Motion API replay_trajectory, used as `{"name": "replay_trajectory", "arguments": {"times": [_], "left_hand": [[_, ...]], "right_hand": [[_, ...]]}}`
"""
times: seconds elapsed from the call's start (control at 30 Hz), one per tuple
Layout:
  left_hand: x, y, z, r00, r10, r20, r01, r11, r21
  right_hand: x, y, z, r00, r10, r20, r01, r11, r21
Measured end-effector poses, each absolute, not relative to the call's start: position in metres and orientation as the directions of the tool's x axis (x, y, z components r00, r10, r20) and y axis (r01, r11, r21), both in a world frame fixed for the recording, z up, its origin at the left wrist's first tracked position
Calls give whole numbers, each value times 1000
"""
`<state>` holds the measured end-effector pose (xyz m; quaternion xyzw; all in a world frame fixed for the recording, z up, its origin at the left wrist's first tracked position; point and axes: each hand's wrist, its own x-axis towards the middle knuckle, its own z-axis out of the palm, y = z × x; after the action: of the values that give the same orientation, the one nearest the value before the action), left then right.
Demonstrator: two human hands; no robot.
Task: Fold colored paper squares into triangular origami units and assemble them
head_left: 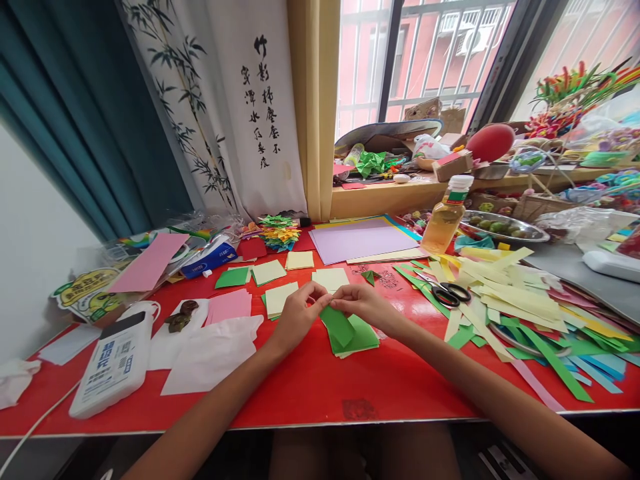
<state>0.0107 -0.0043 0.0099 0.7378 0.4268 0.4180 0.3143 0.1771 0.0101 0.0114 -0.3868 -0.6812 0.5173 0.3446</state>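
Both hands pinching one green paper square above the red table.
Left hand (296,315) and right hand (361,303) grip the green paper square (338,325) at its top edge, over a small green stack (361,337) on the red table (310,387).

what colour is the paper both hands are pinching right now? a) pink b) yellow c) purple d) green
d: the left hand and right hand pinch the top edge of a green paper, above a small green stack on the red table.
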Motion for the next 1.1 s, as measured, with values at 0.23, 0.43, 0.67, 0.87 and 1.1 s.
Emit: {"name": "replay_trajectory", "arguments": {"times": [0.23,0.43,0.67,0.87,1.1], "left_hand": [[6,3,12,97,925,367,326,-378,866],[-14,14,23,-253,878,406,152,-379,913],[2,-6,22,-79,904,420,350,-369,861],[19,-11,8,46,947,317,239,-319,917],[18,-2,-5,168,950,263,170,-291,942]], "right_hand": [[174,8,9,-487,873,20,131,95,-987],[174,5,4,-451,889,76,191,179,-965],[163,-13,3,-352,785,509,410,619,-670],[160,-13,-6,-418,775,474,558,631,-540],[163,-3,-7,-434,808,398,513,585,-628]]}}
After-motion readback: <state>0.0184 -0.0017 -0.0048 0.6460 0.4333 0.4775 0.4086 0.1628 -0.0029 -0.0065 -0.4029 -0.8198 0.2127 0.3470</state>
